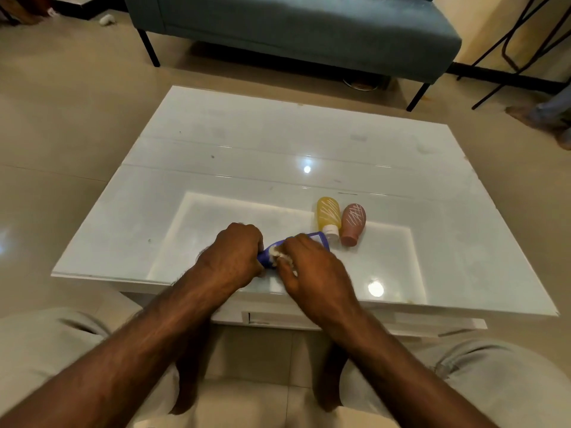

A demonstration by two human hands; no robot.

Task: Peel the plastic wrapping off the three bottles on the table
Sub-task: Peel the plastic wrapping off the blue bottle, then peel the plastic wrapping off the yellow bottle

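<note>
A purple bottle point(268, 253) lies near the front edge of the white glass table point(216, 156), mostly hidden between my hands. My left hand point(233, 256) grips its left end. My right hand point(312, 267) covers its right part and pinches a crumpled whitish bit of plastic wrapping point(278, 254) at the bottle's middle. A yellow bottle point(328, 216) and a pink-brown bottle point(353, 223) lie side by side just right of my hands, caps toward me, each with shiny clear wrap over it.
A grey sofa bench point(309, 29) on black legs stands beyond the table. Black metal chair legs point(519, 47) are at the far right, with another person's foot point(543, 118) near them. My knees and bare feet are below the table's front edge.
</note>
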